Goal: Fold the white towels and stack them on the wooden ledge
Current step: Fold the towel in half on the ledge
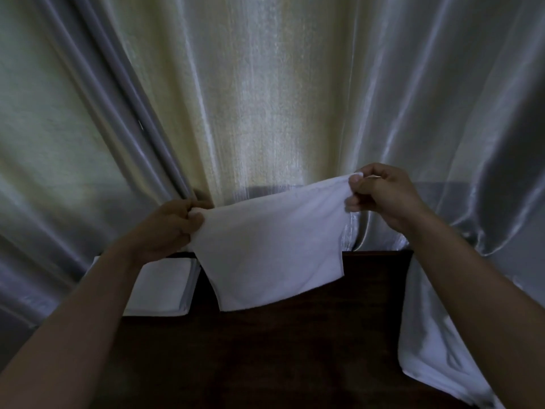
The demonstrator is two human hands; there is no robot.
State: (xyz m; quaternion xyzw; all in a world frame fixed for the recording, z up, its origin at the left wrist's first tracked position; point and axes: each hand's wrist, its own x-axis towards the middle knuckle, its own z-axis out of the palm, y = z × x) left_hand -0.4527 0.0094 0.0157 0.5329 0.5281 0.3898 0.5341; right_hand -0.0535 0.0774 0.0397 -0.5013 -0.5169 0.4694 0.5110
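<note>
Left hand [169,224] is pinching the top left corner of a white towel [271,249], thumb and fingers curled tight on it. Right hand [380,193] has the top right corner pinched the same way, a bit higher up, so the top edge slants. The towel hangs in the air above the back part of the wooden ledge [280,349], its bottom edge dangling over the dark wood. A folded stack [165,286] sits at the ledge's back left corner. Loose white towels [433,335] spill over the right edge, partly under the right forearm. Behind everything is a shiny silvery curtain [265,98] with deep folds, glowing pale in the middle.
</note>
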